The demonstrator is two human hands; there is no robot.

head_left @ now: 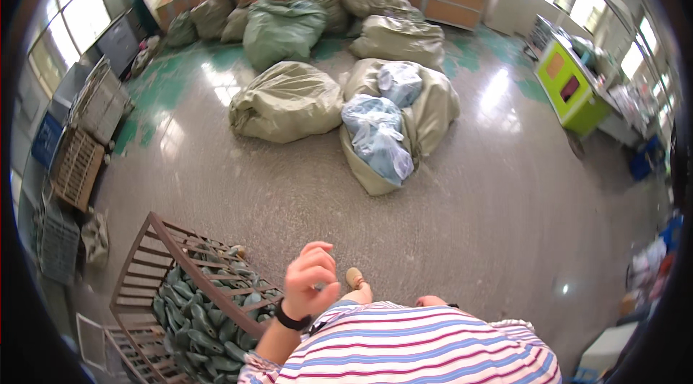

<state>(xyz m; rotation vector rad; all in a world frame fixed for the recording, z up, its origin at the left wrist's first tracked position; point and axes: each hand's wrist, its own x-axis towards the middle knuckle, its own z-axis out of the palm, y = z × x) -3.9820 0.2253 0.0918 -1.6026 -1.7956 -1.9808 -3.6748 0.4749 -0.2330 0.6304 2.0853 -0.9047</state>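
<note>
Striped, our shirt (419,348) fills the lower edge. Open floor (491,225) stretches to the piled sacks (289,99). Our slatted crate (188,290) of green pieces (195,319) sits just left. Left hand (310,286) curled loosely, empty, above its rim; right hand (431,302) barely shows, so we cannot tell.

Standing beside the wire crate (155,268)

I see my left hand (310,279) loosely curled just right of the crate, which is full of green pieces (195,312); my right hand (432,302) barely shows, and stuffed sacks (289,99) lie well beyond the crate.
</note>
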